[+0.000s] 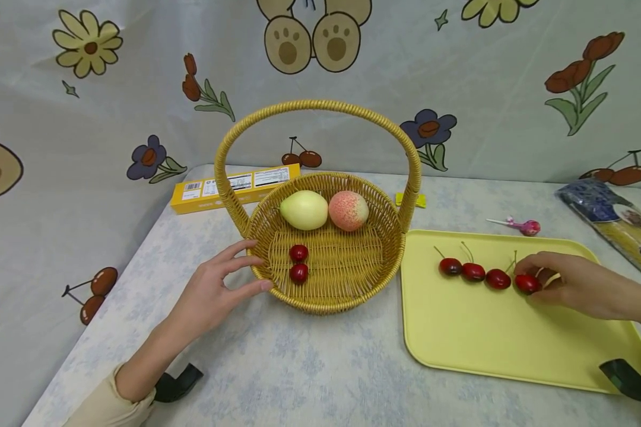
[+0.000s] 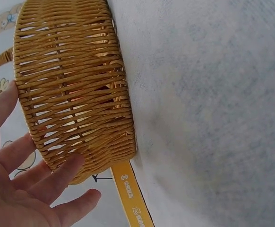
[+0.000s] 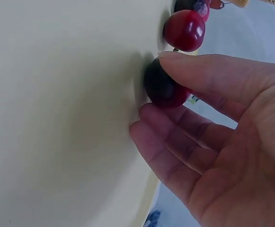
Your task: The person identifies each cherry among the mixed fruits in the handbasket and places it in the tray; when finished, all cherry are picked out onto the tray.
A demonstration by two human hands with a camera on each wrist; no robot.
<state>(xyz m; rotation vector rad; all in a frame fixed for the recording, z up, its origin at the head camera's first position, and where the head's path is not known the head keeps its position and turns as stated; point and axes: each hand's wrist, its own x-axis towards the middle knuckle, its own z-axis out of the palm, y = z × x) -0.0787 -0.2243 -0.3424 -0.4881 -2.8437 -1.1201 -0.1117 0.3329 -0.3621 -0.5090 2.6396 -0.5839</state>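
right hand (image 1: 571, 286), at three o'clock from the basket (image 1: 347, 261), is pinching the end cherry (image 1: 526, 284), ideally lightly; left hand (image 1: 210, 292), spread, is touching the eight-o'clock rim (image 1: 292, 301).

handle (image 1: 318, 105) arches over basket (image 1: 328, 308) | room beneath arch | tray (image 1: 470, 341) front open | cherry row (image 1: 497, 279) obstructs farther back

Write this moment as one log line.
left grip: at rim of basket | right grip: pinching rightmost cherry | basket: pear, peach, two cherries | tray: three more cherries

Soft, even light, small glints on the cherries (image 1: 473, 273), blurry shadow across the tray (image 3: 76, 156).
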